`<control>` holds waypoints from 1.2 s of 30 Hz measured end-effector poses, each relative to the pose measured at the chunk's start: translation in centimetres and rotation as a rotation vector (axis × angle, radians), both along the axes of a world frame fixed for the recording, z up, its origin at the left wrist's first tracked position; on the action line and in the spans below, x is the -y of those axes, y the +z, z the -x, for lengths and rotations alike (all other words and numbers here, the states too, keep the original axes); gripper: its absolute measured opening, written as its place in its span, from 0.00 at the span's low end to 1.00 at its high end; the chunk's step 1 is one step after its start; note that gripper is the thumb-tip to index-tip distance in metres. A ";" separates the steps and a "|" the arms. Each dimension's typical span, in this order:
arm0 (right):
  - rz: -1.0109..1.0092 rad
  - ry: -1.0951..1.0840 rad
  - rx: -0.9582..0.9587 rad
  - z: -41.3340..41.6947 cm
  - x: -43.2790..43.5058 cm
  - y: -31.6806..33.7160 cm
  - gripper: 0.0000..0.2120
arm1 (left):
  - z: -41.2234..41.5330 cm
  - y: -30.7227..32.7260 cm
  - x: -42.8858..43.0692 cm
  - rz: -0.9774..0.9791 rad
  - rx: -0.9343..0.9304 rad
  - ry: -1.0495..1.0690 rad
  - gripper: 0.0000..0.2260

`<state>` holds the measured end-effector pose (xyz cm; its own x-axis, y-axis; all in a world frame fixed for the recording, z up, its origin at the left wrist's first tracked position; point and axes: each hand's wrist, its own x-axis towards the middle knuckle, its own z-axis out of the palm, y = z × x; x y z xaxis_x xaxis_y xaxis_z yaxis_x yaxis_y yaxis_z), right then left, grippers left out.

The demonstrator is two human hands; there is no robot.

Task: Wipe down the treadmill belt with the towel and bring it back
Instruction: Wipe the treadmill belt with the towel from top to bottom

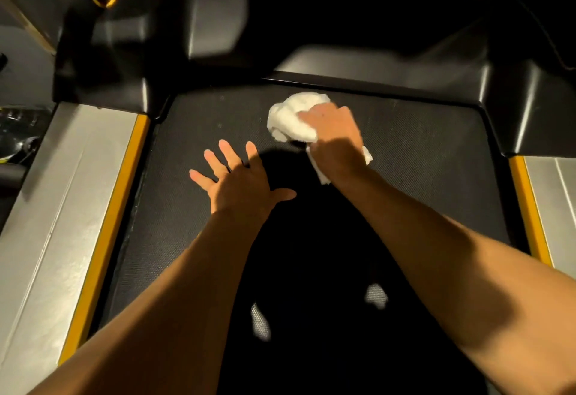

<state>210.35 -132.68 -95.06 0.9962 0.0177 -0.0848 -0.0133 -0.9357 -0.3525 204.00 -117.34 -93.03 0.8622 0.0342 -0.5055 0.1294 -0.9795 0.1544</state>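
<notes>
The wiping step is in hand, judging by the layout: the person leans over the treadmill belt (420,151) with the white towel (288,120) bunched up at the far end of the belt, at about 12 o'clock, just short of the black motor cover (358,61). The right hand (335,135) grips the towel from above, its fingers curled into the cloth and pressing it onto the textured surface; a loose tail of towel trails out under the wrist toward 5 o'clock. The left hand (240,182) lies at 8 o'clock from the towel, palm down on the belt, its fingers (229,153) spread wide and holding nothing, seemingly as a brace. Yellow strips (106,238) and silver side rails (46,207) flank the belt at 9 and 3 o'clock. The next move likely calls for firm strokes drawn across the belt and back toward 6 o'clock, keeping the cloth flat against the surface.
</notes>
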 end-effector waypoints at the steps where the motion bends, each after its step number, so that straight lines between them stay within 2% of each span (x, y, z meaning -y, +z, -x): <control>1: 0.046 0.088 -0.058 0.0 -0.4 -0.4 0.21 | 0.1 -0.1 0.0 0.005 0.011 0.004 0.49; 3: 0.062 -0.027 -0.087 -1.6 0.3 0.9 0.20 | 0.6 -0.5 0.0 0.000 0.049 0.000 0.48; 4: 0.020 -0.158 -0.021 -2.5 1.1 1.6 0.18 | 0.9 -0.8 -0.1 -0.001 0.071 -0.005 0.47; 6: 0.038 -0.287 0.121 -3.4 2.7 2.7 0.17 | 1.3 -1.1 -0.2 -0.002 0.103 -0.018 0.47; 7: 0.067 -0.278 0.134 -3.3 2.7 2.9 0.17 | 1.3 -1.2 -0.2 -0.001 0.110 -0.021 0.47; 9: -0.013 -0.206 0.037 -2.6 0.6 2.6 0.17 | 1.2 -1.0 -0.1 0.021 0.088 -0.005 0.47; 11: -0.094 -0.037 -0.111 -1.4 -1.9 2.0 0.19 | 1.1 -0.8 0.0 0.021 0.083 0.007 0.47; 12: -0.038 0.057 -0.132 -1.4 -2.7 2.3 0.21 | 1.1 -0.8 0.0 0.012 0.097 0.011 0.48; 15: 0.053 0.003 -0.028 -3.6 -3.8 4.5 0.19 | 1.0 -1.3 0.0 0.011 0.092 0.011 0.48; 17: 0.106 0.061 0.053 -4.6 -4.4 4.8 0.20 | 0.9 -1.2 0.0 -0.004 0.076 0.015 0.48; 19: 0.146 0.120 0.016 -4.1 -6.5 4.0 0.22 | 0.8 -1.1 0.0 -0.006 0.057 0.028 0.49; 22: 0.084 0.189 -0.163 -2.3 -8.9 3.0 0.20 | 0.2 -0.7 0.0 0.052 0.034 0.021 0.51; 24: 0.162 0.246 -0.147 -2.0 -9.0 3.3 0.21 | -0.6 0.1 -1.2 0.108 0.028 -0.029 0.49; 26: 0.147 0.192 -0.084 -2.1 -8.9 4.8 0.20 | -0.9 1.0 -3.8 0.118 0.022 -0.054 0.46; 28: 0.107 0.142 -0.007 -3.1 -8.6 5.5 0.22 | 0.3 1.6 -6.8 0.043 -0.021 -0.042 0.49; 30: 0.057 0.091 -0.016 -4.0 -9.4 5.1 0.23 | 2.0 1.9 -9.0 0.029 -0.136 -0.032 0.52; 33: 0.103 0.191 -0.023 -2.7 -11.8 3.2 0.25 | 1.6 1.6 -9.4 0.077 -0.263 -0.015 0.55; 36: 0.110 0.346 -0.028 0.2 -12.3 1.9 0.21 | 1.1 2.0 -8.1 0.049 -0.259 0.061 0.57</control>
<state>210.12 -120.42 -93.16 0.9299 0.3431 -0.1326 0.3028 -0.9187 -0.2537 202.92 -109.27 -91.02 0.7010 0.0522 -0.7112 0.2291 -0.9609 0.1553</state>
